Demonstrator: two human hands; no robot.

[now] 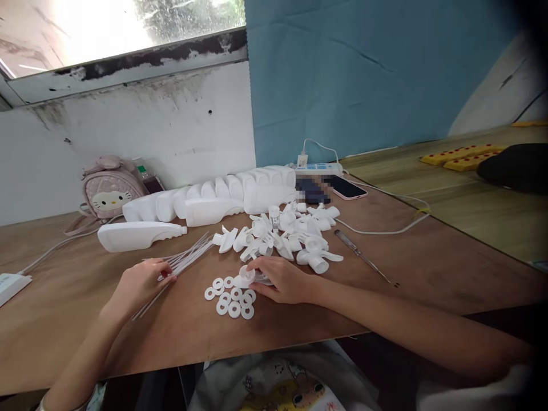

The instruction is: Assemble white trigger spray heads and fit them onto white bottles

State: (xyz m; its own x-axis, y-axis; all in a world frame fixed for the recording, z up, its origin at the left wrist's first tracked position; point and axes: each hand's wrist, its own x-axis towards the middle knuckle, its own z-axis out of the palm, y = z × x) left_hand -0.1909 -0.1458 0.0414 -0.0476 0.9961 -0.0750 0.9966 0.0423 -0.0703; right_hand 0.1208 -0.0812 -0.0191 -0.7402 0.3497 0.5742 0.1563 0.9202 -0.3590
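Note:
My right hand (280, 279) is closed round a white trigger spray head (245, 276), its round collar turned up toward me. Just beside it lies a small heap of flat white ring washers (234, 309). My left hand (143, 283) pinches at a bundle of thin white plastic tubes (190, 255) fanned out on the table; how many are between the fingers is hidden. Beyond my right hand is a loose pile of more white spray heads (282, 231). White bottles (212, 210) lie on their sides in a row behind, with one bottle (139, 235) in front at the left.
A screwdriver (362, 256) lies right of the pile. Farther back are a phone (347, 187), a power strip (319, 169) and a white cable (398, 232). A pink bag (112, 191) stands against the wall. A white box-shaped thing (12, 287) sits at the left edge of the brown table (180, 342).

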